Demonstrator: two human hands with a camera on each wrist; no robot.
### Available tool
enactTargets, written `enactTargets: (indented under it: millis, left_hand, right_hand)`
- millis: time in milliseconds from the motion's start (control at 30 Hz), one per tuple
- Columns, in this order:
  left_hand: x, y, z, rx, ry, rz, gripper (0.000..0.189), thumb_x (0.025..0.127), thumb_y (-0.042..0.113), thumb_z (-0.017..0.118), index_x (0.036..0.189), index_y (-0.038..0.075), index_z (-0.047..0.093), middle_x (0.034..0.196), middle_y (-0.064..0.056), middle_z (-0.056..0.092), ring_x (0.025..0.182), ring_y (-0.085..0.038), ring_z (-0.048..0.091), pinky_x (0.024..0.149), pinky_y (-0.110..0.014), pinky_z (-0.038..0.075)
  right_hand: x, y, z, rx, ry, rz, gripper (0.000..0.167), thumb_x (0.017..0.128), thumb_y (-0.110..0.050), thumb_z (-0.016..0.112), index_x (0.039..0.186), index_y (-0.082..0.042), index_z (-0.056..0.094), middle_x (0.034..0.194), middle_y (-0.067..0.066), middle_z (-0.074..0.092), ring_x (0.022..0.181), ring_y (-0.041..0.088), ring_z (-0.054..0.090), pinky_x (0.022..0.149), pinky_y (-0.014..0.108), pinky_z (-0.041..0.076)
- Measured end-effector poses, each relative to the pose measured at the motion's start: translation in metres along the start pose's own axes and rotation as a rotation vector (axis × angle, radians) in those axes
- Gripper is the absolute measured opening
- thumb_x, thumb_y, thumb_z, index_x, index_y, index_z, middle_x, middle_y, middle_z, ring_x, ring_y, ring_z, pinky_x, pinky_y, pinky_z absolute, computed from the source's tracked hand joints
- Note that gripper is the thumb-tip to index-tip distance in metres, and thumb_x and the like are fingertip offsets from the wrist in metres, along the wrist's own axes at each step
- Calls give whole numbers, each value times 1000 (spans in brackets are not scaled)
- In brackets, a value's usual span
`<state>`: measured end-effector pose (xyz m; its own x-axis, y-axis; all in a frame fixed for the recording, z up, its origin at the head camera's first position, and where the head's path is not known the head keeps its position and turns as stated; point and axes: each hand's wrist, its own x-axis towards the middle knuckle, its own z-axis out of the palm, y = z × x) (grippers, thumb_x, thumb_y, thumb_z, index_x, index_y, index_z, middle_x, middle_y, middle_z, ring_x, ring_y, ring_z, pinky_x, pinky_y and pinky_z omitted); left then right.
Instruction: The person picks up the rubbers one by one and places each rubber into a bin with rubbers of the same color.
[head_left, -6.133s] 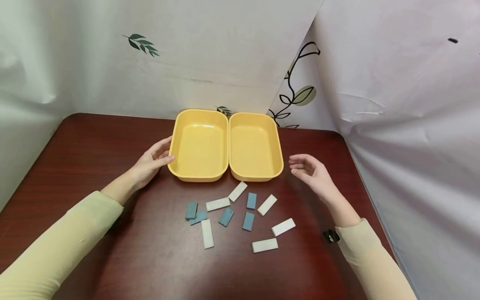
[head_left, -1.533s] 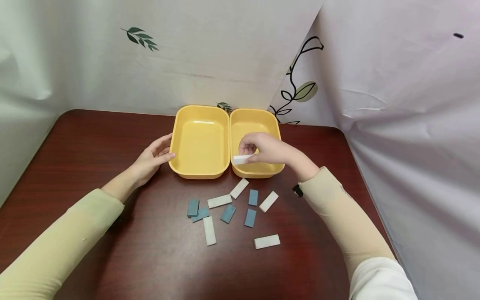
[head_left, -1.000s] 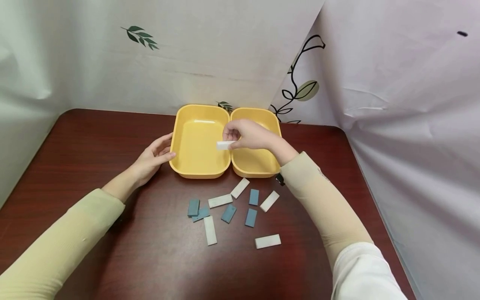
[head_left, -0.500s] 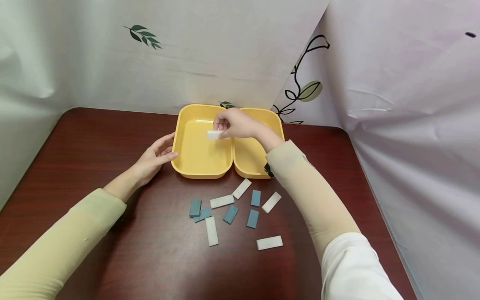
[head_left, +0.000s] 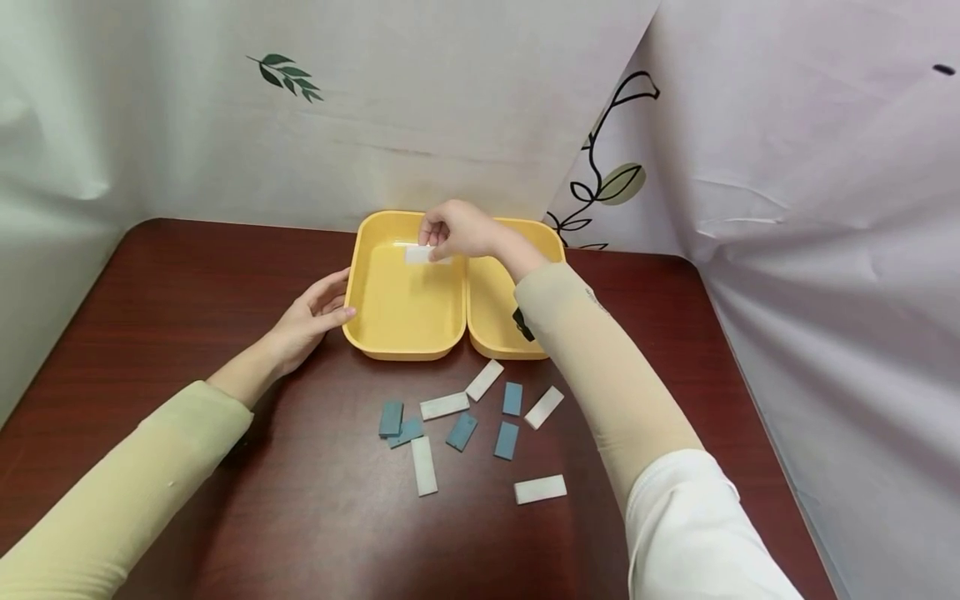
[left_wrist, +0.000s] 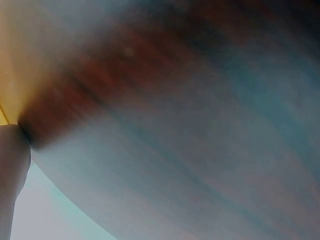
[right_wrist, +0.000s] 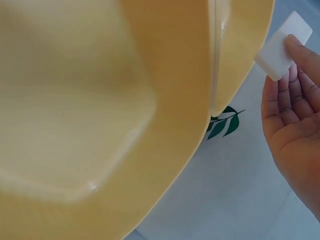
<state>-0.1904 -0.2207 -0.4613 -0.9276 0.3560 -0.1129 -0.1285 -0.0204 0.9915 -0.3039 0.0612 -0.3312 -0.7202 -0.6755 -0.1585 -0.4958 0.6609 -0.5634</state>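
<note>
In the head view, my right hand (head_left: pixel 465 229) pinches a white rectangular block (head_left: pixel 415 255) between thumb and fingers above the back of the left yellow tray (head_left: pixel 405 343). The right wrist view shows the thumb laid across that white block (right_wrist: pixel 280 50). My left hand (head_left: pixel 307 321) holds the same tray's left side, thumb at the rim and fingers along the outer wall, partly hidden. In the left wrist view only a bit of the thumb (left_wrist: pixel 12 160) shows, close to yellow. The right yellow tray (head_left: pixel 487 321) stands alongside, partly covered by my right forearm.
In front of the trays, several white blocks (head_left: pixel 423 465) and several blue-grey blocks (head_left: pixel 506 440) lie scattered on the dark red table (head_left: pixel 300 517). One blue-grey block (head_left: pixel 391 418) overlaps another. A white curtain (head_left: pixel 360 108) borders the table's back.
My right hand picked up a white block from the table's right side, then carried it leftward and back, from over the right tray to over the left one. My left hand stays at the tray.
</note>
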Motion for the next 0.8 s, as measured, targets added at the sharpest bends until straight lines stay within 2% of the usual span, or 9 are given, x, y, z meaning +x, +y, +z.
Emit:
enactTargets:
  millis: [200,500,800]
  left_hand:
    - [1,0,0,-6,0,7,71,109,8,59,170,16,24,170,-19,28,133,-1,48,104,-10,46]
    - [4,-1,2,-28,-8,23,70,108,7,59,170,14,25,164,-11,37,136,-4,49,104,-11,48]
    - [2,-4,-1,-27,-5,24,71,108,6,59,170,15,25,165,-10,37,134,-2,52,103,-12,49]
  right_hand:
    - [10,5,-2,18,17,42,16,94,0,77,109,1,72,99,7,65,93,17,58,86,22,48]
    - [20,13,-5,21,9,80,18,96,2,75,113,3,71,103,9,65,96,18,57,90,25,50]
    - [34,25,15,1,29,69,16,99,0,72,114,1,72,105,10,67,96,18,58,89,25,48]
